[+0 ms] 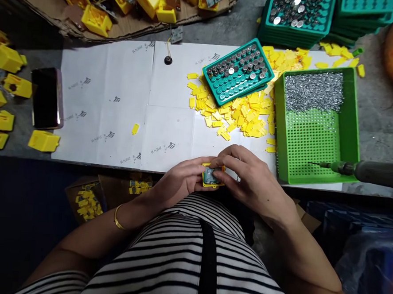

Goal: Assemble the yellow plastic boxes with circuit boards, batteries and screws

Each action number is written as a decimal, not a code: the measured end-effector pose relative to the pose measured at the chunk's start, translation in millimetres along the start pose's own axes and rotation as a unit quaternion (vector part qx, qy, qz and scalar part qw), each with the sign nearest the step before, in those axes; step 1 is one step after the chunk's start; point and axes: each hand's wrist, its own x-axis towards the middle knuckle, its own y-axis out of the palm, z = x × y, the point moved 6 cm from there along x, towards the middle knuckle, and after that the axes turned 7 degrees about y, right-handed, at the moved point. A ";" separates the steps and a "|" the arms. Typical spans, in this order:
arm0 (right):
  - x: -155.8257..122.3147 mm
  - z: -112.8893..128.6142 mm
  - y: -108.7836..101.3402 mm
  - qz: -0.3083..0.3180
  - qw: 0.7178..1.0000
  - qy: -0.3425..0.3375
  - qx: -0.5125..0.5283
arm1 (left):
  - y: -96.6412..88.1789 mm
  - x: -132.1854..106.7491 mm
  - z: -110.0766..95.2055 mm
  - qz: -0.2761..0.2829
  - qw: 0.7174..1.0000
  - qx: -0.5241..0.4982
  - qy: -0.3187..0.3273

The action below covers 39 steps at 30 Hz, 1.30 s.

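Observation:
Both my hands meet at the near edge of the table over a small yellow plastic housing (pixel 209 178) with a grey-green part showing inside it. My left hand (pixel 181 181) grips the housing from the left, fingers curled around it. My right hand (pixel 248 179) covers its right side, fingertips pinched on the top of the part. A pile of small yellow plastic clips (pixel 238 114) lies just beyond my hands. A teal tray of button cells (pixel 237 72) rests tilted on the pile.
A green bin (pixel 351 116) holds small metal screws at its far end. An electric screwdriver (pixel 364 170) lies across its near right corner. A phone (pixel 47 98) lies at the left. Yellow housings are scattered left and in the cardboard tray at the back. Stacked teal trays (pixel 300 20) stand at the far right.

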 end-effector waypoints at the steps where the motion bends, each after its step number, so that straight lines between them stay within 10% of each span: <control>1: 0.6 -0.3 -0.9 0.001 1.000 -0.002 0.002 | -0.5 0.6 -0.4 -0.005 1.000 -0.006 0.003; 39: 7.9 -4.8 7.4 -0.010 1.000 0.008 0.004 | -7.2 4.9 -0.6 -0.053 0.997 0.029 0.048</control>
